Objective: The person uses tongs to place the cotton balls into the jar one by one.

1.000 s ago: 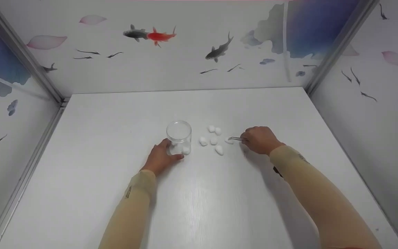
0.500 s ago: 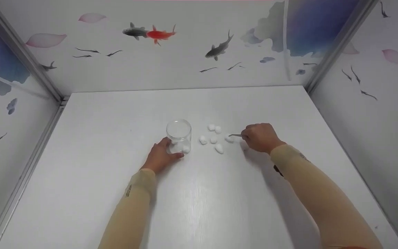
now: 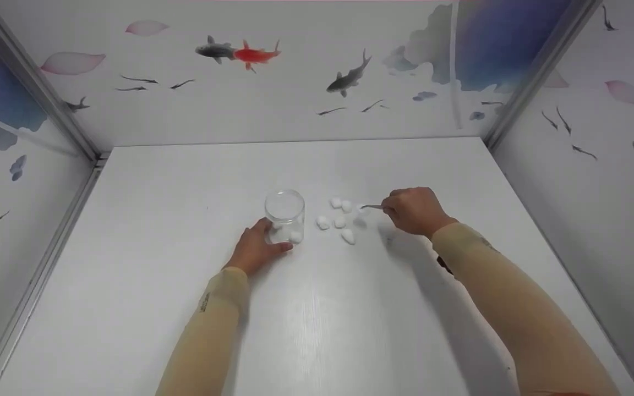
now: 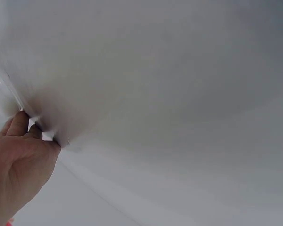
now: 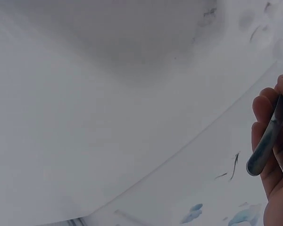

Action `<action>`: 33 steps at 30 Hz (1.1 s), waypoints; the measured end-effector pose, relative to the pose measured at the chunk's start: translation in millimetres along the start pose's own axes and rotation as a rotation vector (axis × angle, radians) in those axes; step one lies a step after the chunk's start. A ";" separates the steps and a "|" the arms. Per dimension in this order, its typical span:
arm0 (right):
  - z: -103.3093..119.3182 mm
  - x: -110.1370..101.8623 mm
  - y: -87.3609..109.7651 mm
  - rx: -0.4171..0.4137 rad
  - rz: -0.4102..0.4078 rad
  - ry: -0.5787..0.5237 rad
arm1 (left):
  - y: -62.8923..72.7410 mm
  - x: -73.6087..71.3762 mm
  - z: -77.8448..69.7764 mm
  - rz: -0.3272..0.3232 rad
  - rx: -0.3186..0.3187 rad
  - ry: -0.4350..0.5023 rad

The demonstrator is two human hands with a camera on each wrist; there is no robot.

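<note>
My left hand [image 3: 256, 250] holds a clear jar [image 3: 285, 209] low on its side, thumb across the front. White cotton balls [image 3: 295, 236] show through its wall. In the left wrist view, the fingertips sit against the jar's edge [image 4: 7, 87]. My right hand [image 3: 415, 210] grips metal tweezers [image 3: 373, 207], which point left. A white cotton ball [image 3: 361, 211] hangs at the tweezers' tips, its shadow on the table below. The right wrist view shows the tweezers' rounded end [image 5: 263, 155] lying across the curled fingers.
Several loose cotton balls [image 3: 339, 221] lie on the white table [image 3: 185, 187] between the jar and my right hand. Printed walls [image 3: 295, 110] with fish patterns enclose the table at the back and both sides.
My right hand has moved slightly away from me and up. The cotton ball by the tweezers' tips, earlier on the table, is now lifted off it. The left hand and jar stay put.
</note>
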State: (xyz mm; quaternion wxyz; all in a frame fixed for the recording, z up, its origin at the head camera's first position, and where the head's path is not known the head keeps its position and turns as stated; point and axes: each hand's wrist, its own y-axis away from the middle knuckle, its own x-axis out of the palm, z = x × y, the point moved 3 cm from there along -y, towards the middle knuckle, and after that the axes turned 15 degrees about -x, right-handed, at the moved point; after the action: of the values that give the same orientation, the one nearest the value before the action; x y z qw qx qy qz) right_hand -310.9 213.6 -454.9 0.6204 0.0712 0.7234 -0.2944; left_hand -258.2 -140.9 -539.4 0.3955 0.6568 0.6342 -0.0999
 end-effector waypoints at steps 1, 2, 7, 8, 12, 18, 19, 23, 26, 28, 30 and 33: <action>1.2 -2.0 -3.7 -0.011 -0.008 0.003 | 0.1 -0.4 -0.3 -0.002 -0.002 -0.001; 2.6 -4.1 -7.6 -0.021 -0.015 0.004 | 0.2 -0.7 -0.4 -0.004 -0.003 -0.002; 9.8 -16.4 -28.6 -0.049 -0.057 0.011 | -0.4 -0.5 -1.7 -0.011 0.001 -0.008; 11.6 -19.2 -33.4 -0.051 -0.067 0.007 | -0.6 -0.4 -1.9 -0.012 0.001 -0.007; 19.9 -29.2 -53.9 -0.066 -0.093 -0.002 | -1.4 -0.2 -1.7 -0.015 0.004 -0.011; 36.5 -36.5 -83.9 -0.117 -0.113 0.007 | -3.2 0.2 -0.1 -0.022 0.017 -0.022; 40.2 -37.0 -88.8 -0.123 -0.113 0.010 | -3.4 0.1 0.3 -0.024 0.016 -0.024; 54.9 -35.2 -105.5 -0.136 -0.094 0.016 | -2.1 -0.5 0.2 -0.026 0.007 -0.024; 64.3 -31.4 -113.3 -0.144 -0.085 0.013 | 0.8 -0.3 -0.9 -0.015 -0.013 -0.018; 68.7 -27.8 -116.8 -0.154 -0.082 0.010 | 1.4 0.3 -1.0 -0.013 -0.020 -0.014; 72.3 -24.4 -119.1 -0.169 -0.078 0.006 | 2.2 0.5 -1.3 -0.011 -0.022 -0.011; 75.8 -19.5 -120.6 -0.193 -0.060 0.005 | 0.7 1.1 -1.6 -0.025 -0.007 -0.016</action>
State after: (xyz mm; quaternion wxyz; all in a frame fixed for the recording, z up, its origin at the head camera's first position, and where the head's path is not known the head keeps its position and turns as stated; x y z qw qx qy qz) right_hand -298.2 81.2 -400.1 0.6134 -0.0098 0.7518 -0.2416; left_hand -257.9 -139.0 -538.7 0.4014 0.6466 0.6397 -0.1079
